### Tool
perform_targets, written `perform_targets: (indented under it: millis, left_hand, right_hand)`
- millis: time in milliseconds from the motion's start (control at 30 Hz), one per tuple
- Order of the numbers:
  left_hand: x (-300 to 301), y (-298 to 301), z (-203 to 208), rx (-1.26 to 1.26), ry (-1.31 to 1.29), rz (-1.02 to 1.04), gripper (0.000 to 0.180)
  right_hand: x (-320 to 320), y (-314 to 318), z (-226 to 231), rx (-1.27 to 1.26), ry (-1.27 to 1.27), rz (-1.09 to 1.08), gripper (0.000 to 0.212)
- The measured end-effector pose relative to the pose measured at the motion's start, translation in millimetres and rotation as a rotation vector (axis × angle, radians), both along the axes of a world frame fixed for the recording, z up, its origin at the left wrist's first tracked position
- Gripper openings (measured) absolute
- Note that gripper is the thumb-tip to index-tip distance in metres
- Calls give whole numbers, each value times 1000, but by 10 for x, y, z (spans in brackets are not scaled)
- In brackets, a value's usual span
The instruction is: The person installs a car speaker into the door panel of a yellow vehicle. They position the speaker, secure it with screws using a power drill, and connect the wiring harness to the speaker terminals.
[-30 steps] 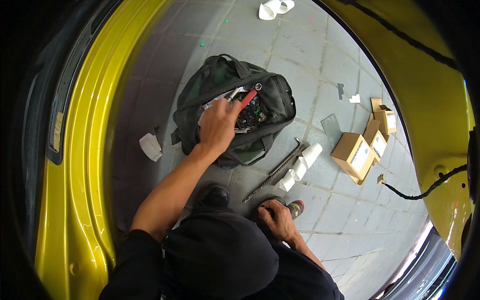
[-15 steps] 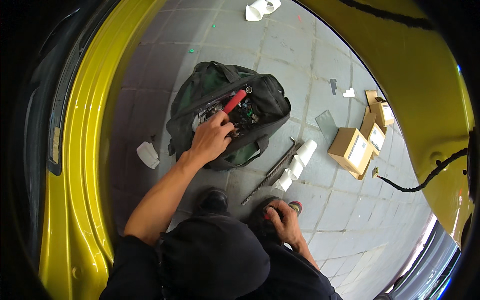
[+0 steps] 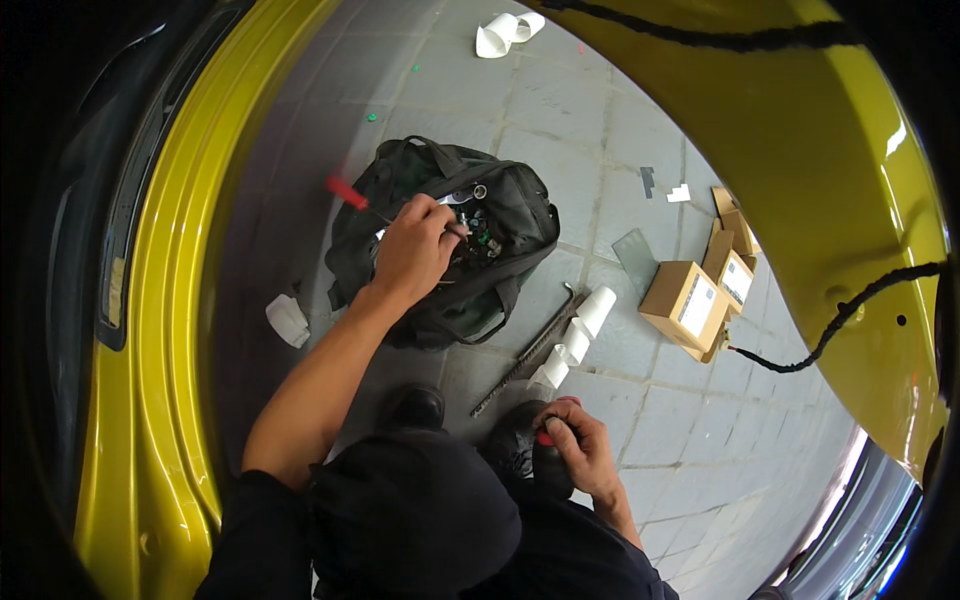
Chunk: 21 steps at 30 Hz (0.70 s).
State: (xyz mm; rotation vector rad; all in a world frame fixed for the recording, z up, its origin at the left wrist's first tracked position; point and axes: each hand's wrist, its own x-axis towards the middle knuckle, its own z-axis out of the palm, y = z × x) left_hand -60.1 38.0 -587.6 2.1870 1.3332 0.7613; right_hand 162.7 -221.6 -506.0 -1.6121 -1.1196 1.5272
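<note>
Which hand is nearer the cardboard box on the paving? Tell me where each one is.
Right. The right hand, closed on a small red-tipped thing near the shoes, lies below and left of the cardboard box. The left hand is farther off, over the open tool bag, holding a red-handled screwdriver.

Red-handled screwdriver (image 3: 352,197) tilted over open dark-green tool bag (image 3: 520,215)

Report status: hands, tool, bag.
Left hand shut on red-handled screwdriver over open tool bag. Right hand holds small red item by shoe. Nothing blocking.

Soft daylight, faint shadows, heavy fisheye bending, black vignetted corners, sharp centre
</note>
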Motion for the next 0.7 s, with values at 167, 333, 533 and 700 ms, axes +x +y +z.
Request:
perform_targets:
  millis: [167, 333, 533, 700]
  left_hand:
    - [48, -230, 679, -420, -653, 20, 29]
    - [63, -450, 1182, -1005, -1040, -216, 40]
    - [31, -456, 1247, -1053, -1005, -406, 38]
    - [2, -504, 1360, -1132, -940, -515, 33]
  right_hand:
    - [27, 263, 187, 55, 127, 36, 19]
    - [1, 583, 392, 71, 225, 99, 23]
    - [-67, 851, 539, 84, 265, 199, 26]
    - [-99, 988, 611, 93, 299, 244, 23]
